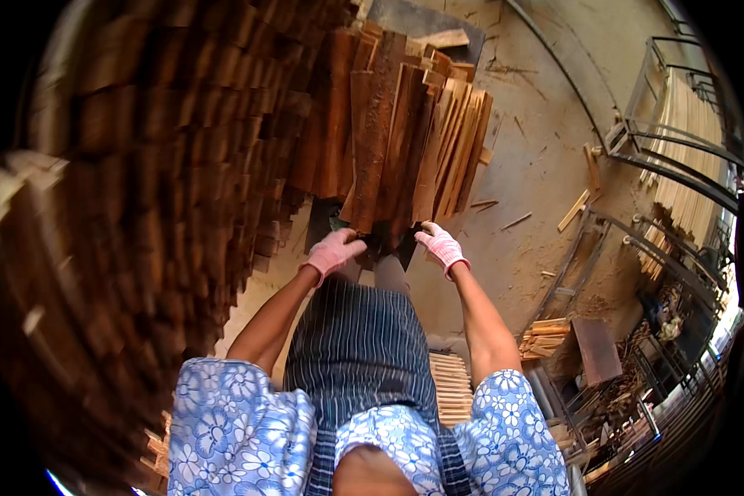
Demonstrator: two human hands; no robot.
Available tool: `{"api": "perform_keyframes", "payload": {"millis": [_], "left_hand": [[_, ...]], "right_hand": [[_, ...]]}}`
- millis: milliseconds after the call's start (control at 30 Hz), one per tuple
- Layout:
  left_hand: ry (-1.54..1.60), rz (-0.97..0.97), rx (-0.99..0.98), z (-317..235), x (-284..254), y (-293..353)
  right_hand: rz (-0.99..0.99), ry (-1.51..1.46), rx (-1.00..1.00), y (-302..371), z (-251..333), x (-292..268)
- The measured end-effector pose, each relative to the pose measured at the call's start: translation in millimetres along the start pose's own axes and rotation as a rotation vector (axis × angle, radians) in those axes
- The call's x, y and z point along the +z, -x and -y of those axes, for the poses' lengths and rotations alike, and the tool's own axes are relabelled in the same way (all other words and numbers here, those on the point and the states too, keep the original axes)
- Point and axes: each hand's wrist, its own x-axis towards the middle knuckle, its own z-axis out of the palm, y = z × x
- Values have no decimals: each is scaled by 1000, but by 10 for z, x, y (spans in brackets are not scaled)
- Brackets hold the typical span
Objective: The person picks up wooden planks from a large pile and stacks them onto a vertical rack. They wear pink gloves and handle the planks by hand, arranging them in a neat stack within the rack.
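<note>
Many boards [393, 136] are already lying stacked at twelve o'clock, none lifted clear yet, while we are holding our left hand [336, 251] and right hand [441, 247] half-curled by their near ends, not telling whether either is pinching any.

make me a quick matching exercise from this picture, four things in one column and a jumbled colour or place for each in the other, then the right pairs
Things:
1. gloves
2. board pile
3. apron
4. large wood stack

Colours and places:
A. left side of the picture
B. dark with pale stripes
C. pink
D. upper middle of the picture

Pairs: 1-C, 2-D, 3-B, 4-A
</note>
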Motion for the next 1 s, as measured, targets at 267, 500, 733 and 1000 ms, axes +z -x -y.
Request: {"api": "perform_keyframes", "payload": {"millis": [267,500,733,1000], "left_hand": [[-171,-345,-245,616,118,-1864],[-3,-375,-355,21,383,-2080],[176,-418,-391,45,479,-2211],[211,-492,-371,231,669,-2202]], "right_hand": [[-449,-34,141,-1780,-128,91],[-572,-128,364,-2282,-70,348],[-358,-479,177,-2330,-441,353],[-171,-685,73,-2213,-356,206]]}}
